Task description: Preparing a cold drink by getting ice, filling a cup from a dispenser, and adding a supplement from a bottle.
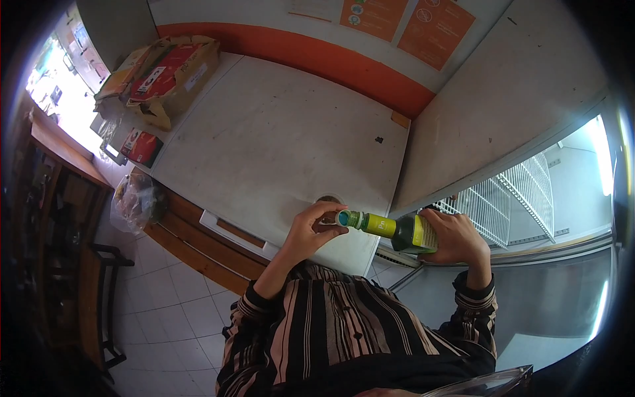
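My right hand (454, 237) grips a green glass bottle (382, 227) by its base. The bottle has a yellow-green label bearing letters and lies nearly level. Its uncapped neck points left, with the mouth at my left fingers. My left hand (312, 231) curls around a small clear jar (328, 199) with something brown in it. Fingers and the bottle's neck hide much of the jar, so whether anything flows from the bottle cannot be made out. Both hands are over the near edge of a white table (258, 129).
To the right, an open glass-door refrigerator (545, 198) holds white wire shelves. A torn cardboard box (171, 82) with red packs and a red carton (141, 147) sit at the table's left. A plastic bag (133, 203) hangs beside them. A wooden shelf unit (64, 213) stands far left.
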`<state>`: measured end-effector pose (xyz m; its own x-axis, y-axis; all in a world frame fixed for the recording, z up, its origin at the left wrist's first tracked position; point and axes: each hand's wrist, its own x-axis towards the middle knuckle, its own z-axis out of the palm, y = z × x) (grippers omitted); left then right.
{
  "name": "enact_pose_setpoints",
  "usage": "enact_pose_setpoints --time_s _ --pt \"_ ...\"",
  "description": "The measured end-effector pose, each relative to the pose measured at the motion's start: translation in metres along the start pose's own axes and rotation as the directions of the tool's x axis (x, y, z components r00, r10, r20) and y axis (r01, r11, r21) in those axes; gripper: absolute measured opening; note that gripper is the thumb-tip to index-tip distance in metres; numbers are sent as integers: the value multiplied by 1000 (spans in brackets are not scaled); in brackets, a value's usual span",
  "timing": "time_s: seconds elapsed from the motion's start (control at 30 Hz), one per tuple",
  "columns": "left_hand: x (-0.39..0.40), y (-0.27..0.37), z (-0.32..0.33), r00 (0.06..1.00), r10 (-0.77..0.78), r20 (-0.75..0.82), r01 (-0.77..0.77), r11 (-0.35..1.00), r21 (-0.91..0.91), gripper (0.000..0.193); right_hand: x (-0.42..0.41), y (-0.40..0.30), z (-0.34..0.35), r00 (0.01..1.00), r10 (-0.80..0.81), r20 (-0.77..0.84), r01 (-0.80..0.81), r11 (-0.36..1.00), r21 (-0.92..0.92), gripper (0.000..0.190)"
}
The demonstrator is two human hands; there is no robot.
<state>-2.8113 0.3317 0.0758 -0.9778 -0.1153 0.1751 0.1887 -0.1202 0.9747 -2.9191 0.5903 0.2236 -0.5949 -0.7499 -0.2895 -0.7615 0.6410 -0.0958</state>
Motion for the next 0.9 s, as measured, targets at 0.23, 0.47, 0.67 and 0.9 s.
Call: enact_pose_setpoints --time_s 0.23,0.47,0.67,0.9 --pt "1 2 0 1000 -3 9 3 1000 2 42 -1 -1 0 999 -35 -30 35 999 -22 68" --pt "1 2 -1 999 -39 38 41 998 -45 44 0 2 3 1000 -20 -22 21 1000 7 72" --pt "2 3 -1 1000 0 26 0 1000 -18 39 1 1 2 1000 10 -1 -10 1000 0 72" --pt "2 4 -2 998 -43 41 44 999 -23 42 0 1 2 999 -26 -28 26 1000 5 69"
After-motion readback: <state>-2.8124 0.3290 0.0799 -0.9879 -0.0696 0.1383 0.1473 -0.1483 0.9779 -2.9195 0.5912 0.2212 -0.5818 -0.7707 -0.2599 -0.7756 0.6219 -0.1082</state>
